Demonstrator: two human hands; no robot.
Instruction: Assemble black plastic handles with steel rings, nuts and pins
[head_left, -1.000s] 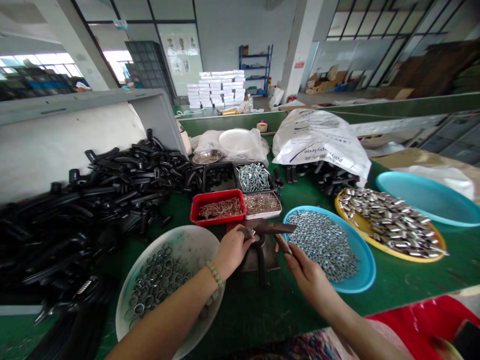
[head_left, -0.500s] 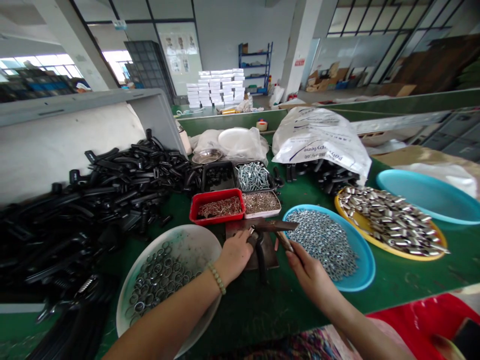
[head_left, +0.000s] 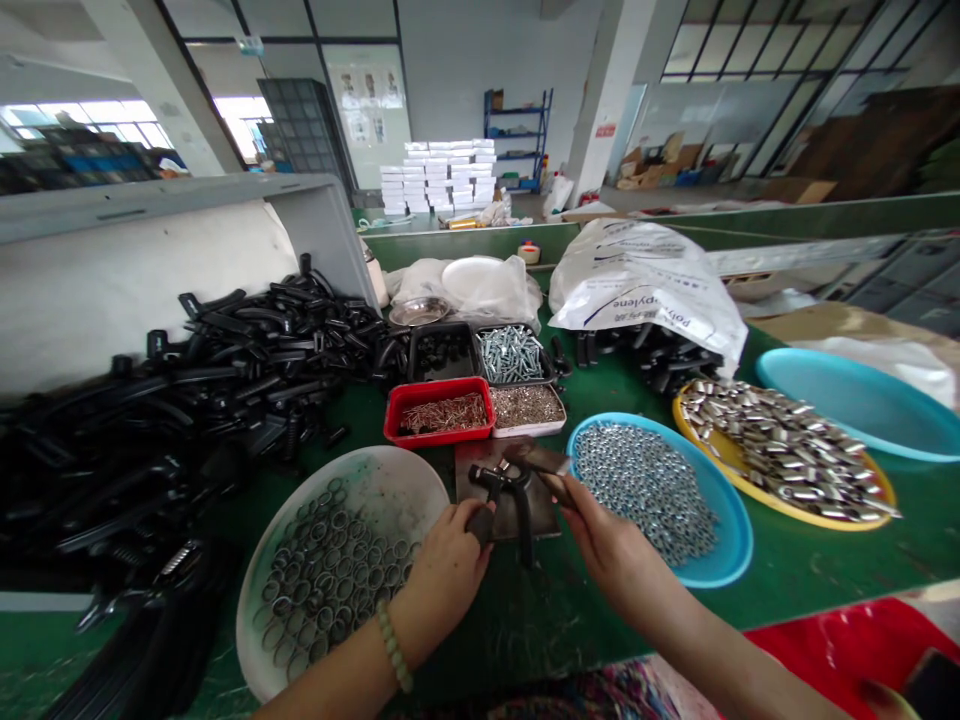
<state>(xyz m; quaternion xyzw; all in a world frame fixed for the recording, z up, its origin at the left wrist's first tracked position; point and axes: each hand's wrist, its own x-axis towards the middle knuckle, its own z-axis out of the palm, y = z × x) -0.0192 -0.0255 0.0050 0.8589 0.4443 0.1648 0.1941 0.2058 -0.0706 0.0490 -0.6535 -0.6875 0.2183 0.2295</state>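
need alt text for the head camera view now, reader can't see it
A person's left hand grips a black part over a metal plate on a green table, while the right hand holds a hammer. Around them are a white bowl of metal rings, a blue basin of small metal pieces and a heap of black parts.

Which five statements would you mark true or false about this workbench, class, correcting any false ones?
1. The right hand grips a hammer. True.
2. The metal rings lie in the yellow tray. False: the metal rings lie in the white basin.
3. The left hand holds a black part. True.
4. The red tray holds silver screws. False: the red tray holds thin copper-coloured pins.
5. A bead bracelet circles the left wrist. True.
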